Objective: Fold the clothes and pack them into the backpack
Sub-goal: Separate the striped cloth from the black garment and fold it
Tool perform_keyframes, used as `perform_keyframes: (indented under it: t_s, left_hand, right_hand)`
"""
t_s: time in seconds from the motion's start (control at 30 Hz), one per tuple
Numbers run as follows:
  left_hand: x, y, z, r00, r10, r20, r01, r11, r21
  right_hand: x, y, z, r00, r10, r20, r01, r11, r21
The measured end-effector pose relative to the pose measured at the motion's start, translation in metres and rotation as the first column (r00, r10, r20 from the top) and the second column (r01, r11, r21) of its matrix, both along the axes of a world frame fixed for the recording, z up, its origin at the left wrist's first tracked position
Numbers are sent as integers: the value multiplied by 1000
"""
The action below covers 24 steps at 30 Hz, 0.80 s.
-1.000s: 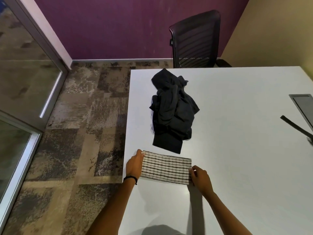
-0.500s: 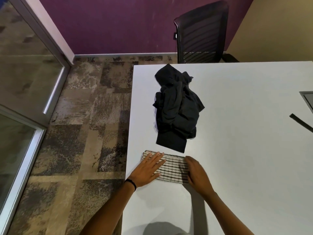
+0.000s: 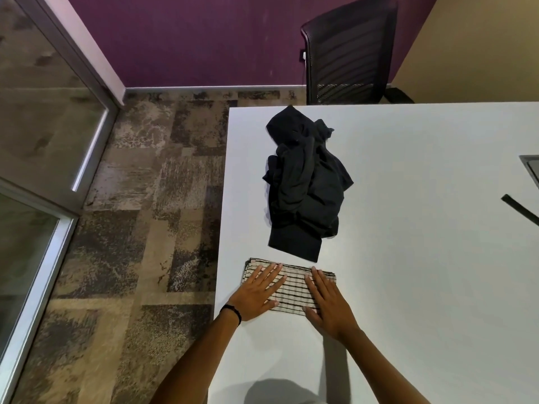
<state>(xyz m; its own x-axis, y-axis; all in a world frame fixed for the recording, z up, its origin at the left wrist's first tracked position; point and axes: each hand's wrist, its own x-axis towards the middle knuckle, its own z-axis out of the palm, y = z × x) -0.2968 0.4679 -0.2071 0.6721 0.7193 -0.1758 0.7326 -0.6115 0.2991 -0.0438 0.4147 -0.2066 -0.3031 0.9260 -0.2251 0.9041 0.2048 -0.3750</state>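
Head view:

1. White flat-topped table (image 3: 423, 258): bears all the clothes. Its firm surface suits pressing creases.
2. Black crumpled garment (image 3: 306, 188): heaped mid-table, just beyond the folded piece and apart from both hands. It is unfolded and probably next in line; it would need spreading flat first.
3. Cream folded cloth with dark stripes (image 3: 293, 290): a neat rectangle near the table's left edge, under both hands. The step in hand appears to be flattening the finished fold. To do it well, sweep pressure from the middle outward so the layers stay aligned and the edges stay square for packing.
4. Right hand (image 3: 328, 301): palm down on the cloth's right part, fingers straight and close together, gripping nothing.
5. Left hand (image 3: 256, 295): palm down on the cloth's left part, fingers straight and spread, gripping nothing.
6. Thin black strap (image 3: 522, 209): at the table's right edge, cropped. Whether it belongs to the backpack cannot be told; no backpack is in view.
7. Black wristband (image 3: 232, 312): on the left wrist.
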Motion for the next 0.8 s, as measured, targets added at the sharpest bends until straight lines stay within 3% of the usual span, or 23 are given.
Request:
perform_keyframes:
  t_s: [0.4,0.63,0.8]
  left_hand:
    - [2,2,-7,996,-29,83,20,994,108]
    - [1,5,-2,998,-62,26,60,994,96]
    - [1,9,8,995,-75,-67,76,997,12]
  right_hand:
    - [2,5,-1,1000,15,-27,-17,998,-53]
    - [4,7,5,993,38,-110,-42,998,-36]
    - [4,11,16,978,-103,-183,90,993,-81]
